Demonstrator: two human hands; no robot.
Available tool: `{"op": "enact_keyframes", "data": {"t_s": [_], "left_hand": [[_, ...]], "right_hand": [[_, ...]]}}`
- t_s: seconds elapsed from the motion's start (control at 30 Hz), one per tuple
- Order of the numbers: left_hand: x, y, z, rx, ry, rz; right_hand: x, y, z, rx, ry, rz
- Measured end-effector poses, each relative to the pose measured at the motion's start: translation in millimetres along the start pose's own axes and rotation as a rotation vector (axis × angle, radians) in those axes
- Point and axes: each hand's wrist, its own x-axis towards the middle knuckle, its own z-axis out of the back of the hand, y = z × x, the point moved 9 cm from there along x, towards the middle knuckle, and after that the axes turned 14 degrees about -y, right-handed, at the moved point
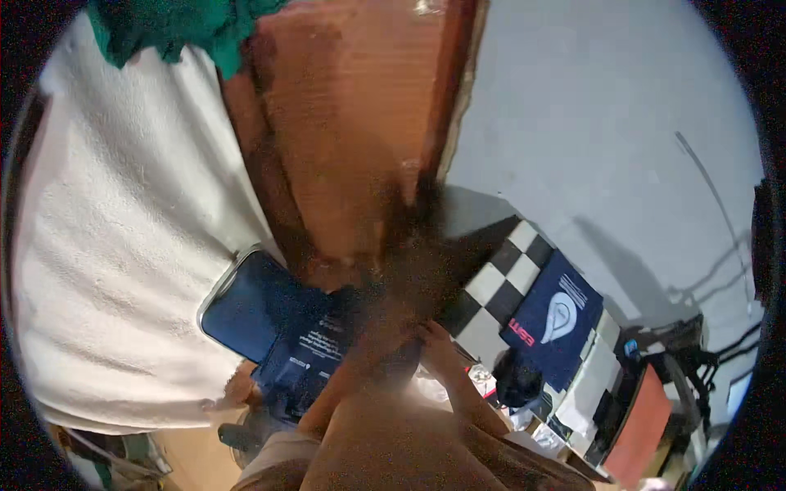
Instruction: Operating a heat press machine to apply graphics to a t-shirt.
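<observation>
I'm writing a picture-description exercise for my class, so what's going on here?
A person looks down on their own bare hands, held close together in a dark, blurred patch in front of the body. The left hand is barely readable; the right hand shows a little better. Whether either grips anything cannot be told. Dark blue printed cloth lies beside the left forearm, next to a blue padded panel. To the right, a flat navy item rests on a checkered surface.

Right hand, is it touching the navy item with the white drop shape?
Apart: the head view shows part of the checkered surface between the right hand and the navy item.
</observation>
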Motion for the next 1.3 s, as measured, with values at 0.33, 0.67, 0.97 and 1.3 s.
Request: {"op": "enact_keyframes", "data": {"t_s": [0.33, 0.67, 0.97, 1.3], "left_hand": [[-9.1, -231.3, 6.6, -0.168, 0.249, -0.304], [-62.3, -360.5, -28.9, -0.351, 0.155, -0.258], [-77.7, -396.3, -35.7, -0.358, 0.114, -0.393], [-91.6, -392.6, -47.6, -1.166, 0.382, 0.337]], "right_hand": [[-100.1, 239.2, 119.2, -0.108, -0.277, 0.055], [-238.6, 363.4, 270.9, -0.524, -0.735, 0.231], [-336.3, 411.2, 373.4, -0.397, -1.015, 0.287], [-391.2, 403.1, 433.6, -0.154, -1.125, 0.351]]}}
